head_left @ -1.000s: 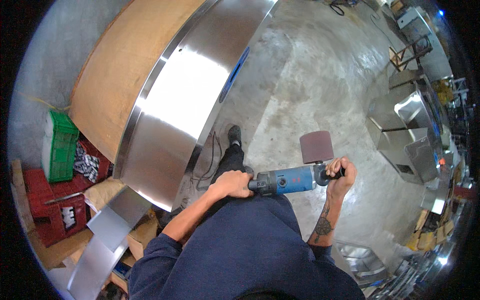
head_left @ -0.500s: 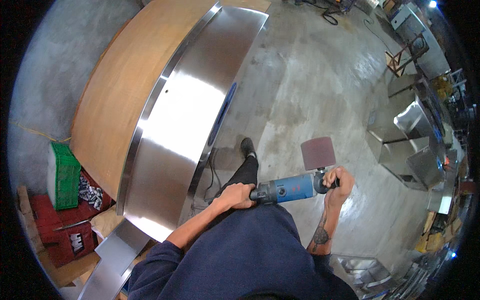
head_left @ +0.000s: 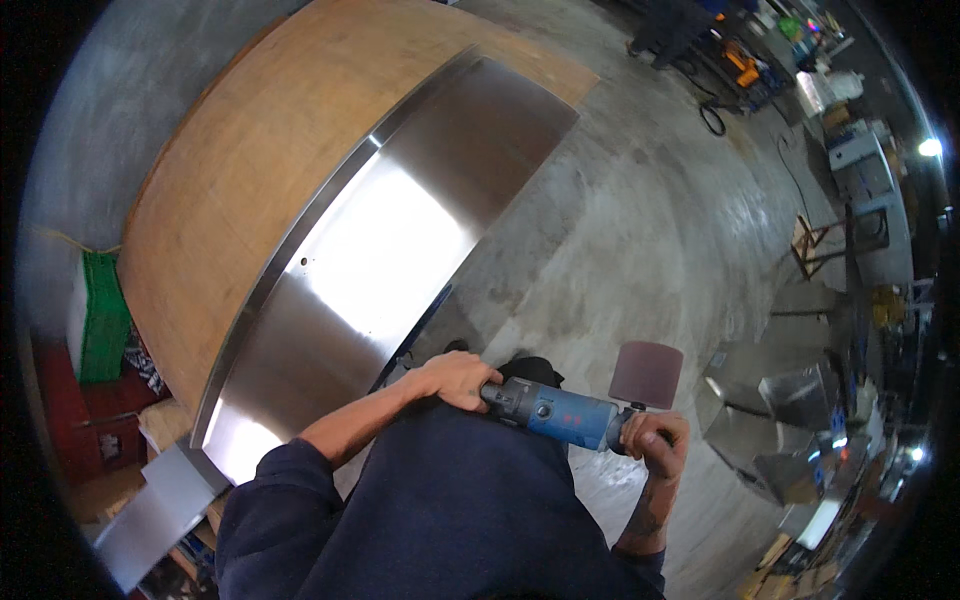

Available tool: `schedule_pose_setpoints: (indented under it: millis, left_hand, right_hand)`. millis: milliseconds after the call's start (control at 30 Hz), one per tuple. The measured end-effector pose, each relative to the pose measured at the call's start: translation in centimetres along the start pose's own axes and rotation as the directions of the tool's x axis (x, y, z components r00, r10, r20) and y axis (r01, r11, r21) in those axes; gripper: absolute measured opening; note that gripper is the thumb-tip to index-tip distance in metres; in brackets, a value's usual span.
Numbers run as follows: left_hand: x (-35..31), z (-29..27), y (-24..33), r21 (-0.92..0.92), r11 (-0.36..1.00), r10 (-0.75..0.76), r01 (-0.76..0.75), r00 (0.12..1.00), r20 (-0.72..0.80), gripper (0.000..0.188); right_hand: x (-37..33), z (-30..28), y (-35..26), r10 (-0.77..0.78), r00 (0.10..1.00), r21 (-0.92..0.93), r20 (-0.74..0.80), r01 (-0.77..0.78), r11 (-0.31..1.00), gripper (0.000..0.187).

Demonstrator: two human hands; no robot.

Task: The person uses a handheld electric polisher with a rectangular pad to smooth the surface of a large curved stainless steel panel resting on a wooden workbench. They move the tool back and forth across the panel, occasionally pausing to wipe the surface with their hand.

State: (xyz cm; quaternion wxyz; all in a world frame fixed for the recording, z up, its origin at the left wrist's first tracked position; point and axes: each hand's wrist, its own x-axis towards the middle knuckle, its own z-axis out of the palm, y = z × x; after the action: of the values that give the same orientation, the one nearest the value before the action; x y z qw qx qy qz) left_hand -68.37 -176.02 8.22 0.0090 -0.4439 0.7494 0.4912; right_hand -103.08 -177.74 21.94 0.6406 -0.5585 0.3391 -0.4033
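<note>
A blue and black drum sander (head_left: pixel 565 413) lies across the front of my body, held in both hands. My left hand (head_left: pixel 458 381) is closed around its black rear end. On the right, my right hand (head_left: pixel 655 441) wraps the black grip at the front. Beyond that hand, the brownish-red abrasive drum (head_left: pixel 647 375) points away from me over the floor, touching nothing. To my left, a long brushed-metal panel (head_left: pixel 300 345) with a raised back edge and a small hole rests along a wooden tabletop (head_left: pixel 215 185). The sander is apart from the panel.
A green crate (head_left: pixel 103 318) stands on red boxes at the left. Bent sheet-metal pieces (head_left: pixel 765 400) lie on the floor to the right, near a wooden-legged stand (head_left: pixel 808 245). At the far top, a person (head_left: pixel 670 30) stands beside cluttered equipment and a black cable.
My view and body have turned to the right, so the panel appears shifted. Both hands keep their hold on the sander. The person at the top has come into view.
</note>
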Motion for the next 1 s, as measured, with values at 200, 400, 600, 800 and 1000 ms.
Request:
schedule_pose_setpoints:
  millis: [200,400,600,800,1000]
  left_hand:
    - [12.5,-3.8,-2.7,-0.004,0.999,-0.042,0.042,0.998,-0.051,0.052]
    - [26.0,-5.5,-3.1,-0.078,0.961,-0.275,0.264,0.895,-0.352,0.054]
    - [32.5,-11.3,-2.1,-0.383,0.906,-0.401,0.181,0.659,-0.636,0.048]
    - [33.2,-20.4,-1.3,-0.662,0.723,-0.658,0.200,-0.094,-0.747,0.033]
    - [30.1,-26.3,-11.9,-0.793,0.291,-0.574,0.535,-0.565,-0.592,0.063]
  right_hand:
    - [11.1,-9.9,3.8,0.188,0.975,-0.092,-0.116,-0.199,0.976,0.042]
    - [24.3,-18.1,4.9,0.308,0.951,-0.304,0.033,-0.284,0.909,0.037]
    - [35.8,-23.1,4.4,0.344,0.933,-0.442,0.106,-0.266,0.857,0.037]
    - [46.1,-30.0,4.3,0.398,0.905,-0.453,0.150,-0.295,0.841,0.041]
    - [58.2,-32.5,3.5,0.420,0.889,-0.594,0.181,-0.242,0.767,0.041]
